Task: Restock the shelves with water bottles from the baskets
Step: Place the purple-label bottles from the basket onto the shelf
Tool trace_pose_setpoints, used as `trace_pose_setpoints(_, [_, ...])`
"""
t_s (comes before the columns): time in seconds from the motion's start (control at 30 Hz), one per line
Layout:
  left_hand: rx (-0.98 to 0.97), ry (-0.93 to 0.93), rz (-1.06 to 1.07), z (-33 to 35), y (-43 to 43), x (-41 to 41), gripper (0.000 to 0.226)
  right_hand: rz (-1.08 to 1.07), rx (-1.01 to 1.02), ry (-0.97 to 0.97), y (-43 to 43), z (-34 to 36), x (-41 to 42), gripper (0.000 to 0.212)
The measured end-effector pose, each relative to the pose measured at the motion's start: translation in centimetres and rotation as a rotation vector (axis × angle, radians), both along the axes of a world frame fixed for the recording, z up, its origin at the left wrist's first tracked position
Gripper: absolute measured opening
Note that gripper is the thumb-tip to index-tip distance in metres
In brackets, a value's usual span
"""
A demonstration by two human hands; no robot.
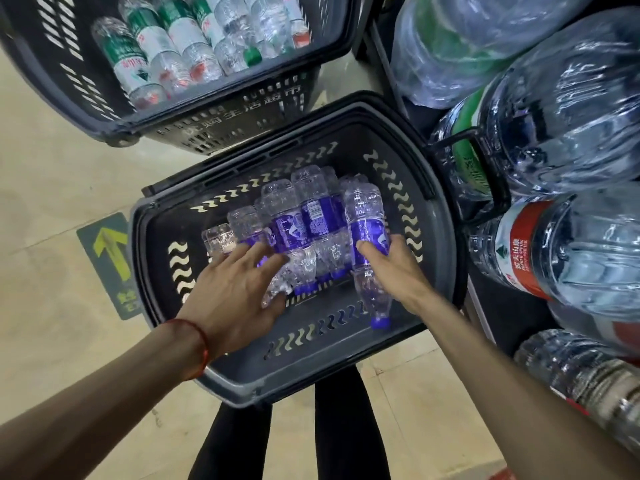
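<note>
A grey basket [446, 237] on the floor holds several clear water bottles with purple labels [311, 216], lying side by side. My right hand [391, 265] grips the rightmost purple-label bottle [367, 216] around its middle; its blue cap points toward me. My left hand [232, 289] reaches over the left bottles with fingers spread, and its thumb curls round the neck of a bottle [277, 289] there. A second dark basket [242, 123] farther away holds several bottles with green and white labels [152, 50].
Large water jugs [554, 109] fill the low shelf at the right, one with a red label [519, 251]. A green floor sticker with a yellow arrow [110, 258] lies left of the near basket. My dark-clad legs [336, 431] stand below it on the beige floor.
</note>
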State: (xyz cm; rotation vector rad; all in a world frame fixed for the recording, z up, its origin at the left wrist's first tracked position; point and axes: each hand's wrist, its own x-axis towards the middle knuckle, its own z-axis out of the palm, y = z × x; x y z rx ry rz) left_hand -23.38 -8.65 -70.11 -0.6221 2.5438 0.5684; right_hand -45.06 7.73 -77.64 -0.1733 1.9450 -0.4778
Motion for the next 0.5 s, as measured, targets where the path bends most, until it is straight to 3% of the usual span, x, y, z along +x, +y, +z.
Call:
trace_pose_setpoints(0.2, [0.055,-0.035,-0.084,-2.0,-0.1,-0.6,0.056,0.122,0.055,0.076,1.9,5.0,0.0,0.058])
trace_pose_setpoints(0.37, [-0.044,-0.011,-0.262,-6.3,-1.4,-3.3,0.065,0.052,0.020,0.079,3.0,6.6,0.0,0.041])
trace_pose_setpoints(0.5, [-0.122,-0.096,-0.475,-11.0,-2.4,-5.2,0.079,-0.003,-0.036,0.098,3.1,5.7,-0.2,0.030])
